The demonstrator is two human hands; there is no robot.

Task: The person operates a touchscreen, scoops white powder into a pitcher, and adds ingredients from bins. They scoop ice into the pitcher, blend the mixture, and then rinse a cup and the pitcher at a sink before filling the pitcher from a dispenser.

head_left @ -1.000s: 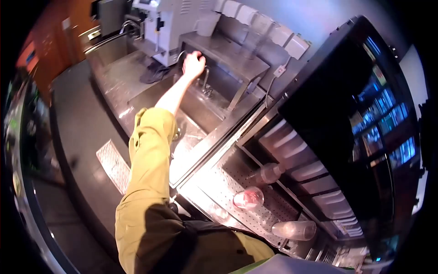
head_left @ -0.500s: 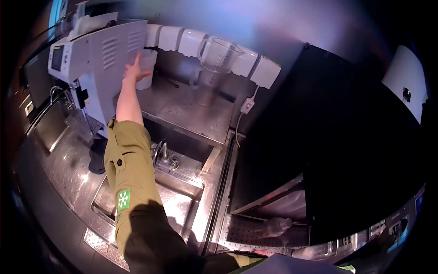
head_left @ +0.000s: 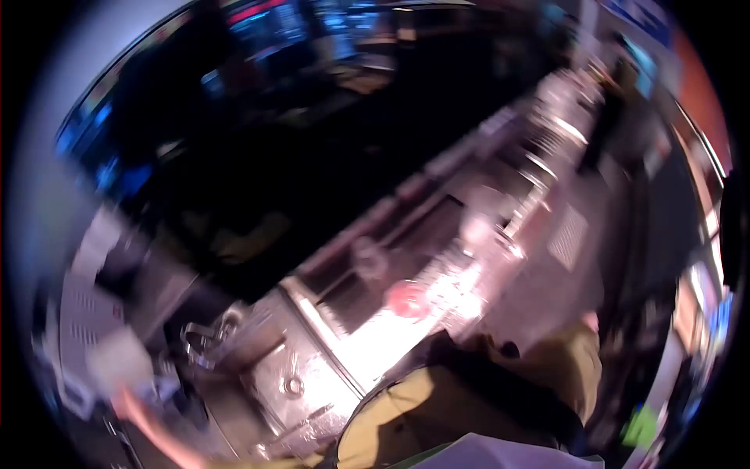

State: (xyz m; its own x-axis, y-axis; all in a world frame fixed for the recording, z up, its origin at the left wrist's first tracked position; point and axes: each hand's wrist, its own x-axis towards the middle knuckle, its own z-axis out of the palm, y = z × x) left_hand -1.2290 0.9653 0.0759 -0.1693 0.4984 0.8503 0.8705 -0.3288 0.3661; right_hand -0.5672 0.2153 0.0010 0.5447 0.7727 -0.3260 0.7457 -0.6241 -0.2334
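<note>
In the lower left, blurred by motion, my left hand (head_left: 125, 403) grips a white plastic tub (head_left: 117, 361). The tub is in front of the pale machine with vents (head_left: 78, 313); its contents cannot be made out. My right hand (head_left: 591, 321) barely shows beyond the olive sleeve (head_left: 566, 363) on the right, and its fingers are too smeared to read. Between the arms lies a steel sink basin (head_left: 262, 375) with a round drain, and a curved tap (head_left: 201, 344) stands at its far left side.
Right of the sink, a brightly lit steel counter (head_left: 371, 348) runs away toward the upper right. A blurred red round item (head_left: 408, 298) sits on it. Shiny metal containers (head_left: 558, 117) stand at the far end. A large dark panel (head_left: 234, 195) borders the counter's back.
My view has swung sharply to the right along the counter. My left hand, earlier reaching to the tub by the machine, now has hold of it at the lower left.
</note>
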